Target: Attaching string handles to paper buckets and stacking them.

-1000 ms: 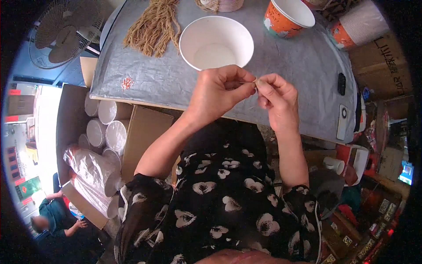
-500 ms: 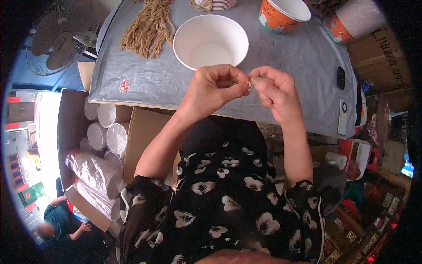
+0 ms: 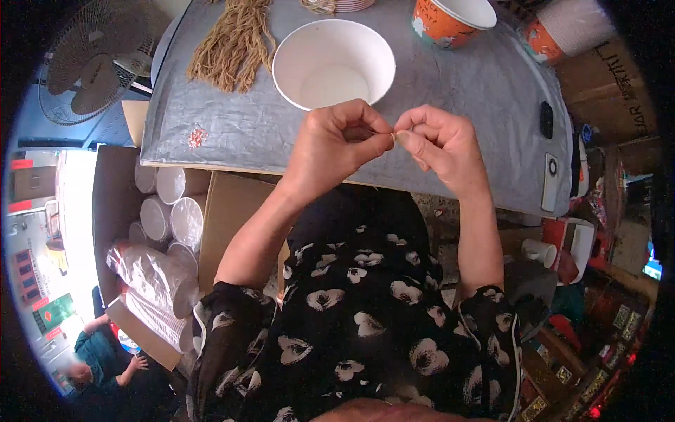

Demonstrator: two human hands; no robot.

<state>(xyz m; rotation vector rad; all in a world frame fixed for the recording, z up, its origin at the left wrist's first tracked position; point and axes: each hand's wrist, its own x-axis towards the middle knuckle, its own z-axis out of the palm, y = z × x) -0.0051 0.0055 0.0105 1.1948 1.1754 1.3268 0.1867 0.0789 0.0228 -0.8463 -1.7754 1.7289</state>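
Observation:
My left hand (image 3: 337, 144) and my right hand (image 3: 444, 149) meet just above the near edge of the table, their fingertips pinched together. Between them is a tiny pale thing, too small to name. Directly beyond the fingers stands a large white paper bowl (image 3: 334, 60), its visible inside bare. To its left lies a thick bundle of tan cords (image 3: 230, 53). A little heap of tiny red and white pieces (image 3: 197, 138) rests on the table at the left.
A grey cloth covers the table (image 3: 492, 119). Orange printed tubs (image 3: 450, 27) stand at the far right; a black object (image 3: 545, 119) and a white-cased phone-like thing (image 3: 549, 181) lie near the right edge. Left are a carton (image 3: 235, 211) of wrapped bowls (image 3: 158, 278), a fan (image 3: 95, 67) and another person (image 3: 102, 359).
Both hands stay pinched together, with the fingertips shifted slightly to the left and closer to each other. At the lower left, the other person's hand has opened out a little.

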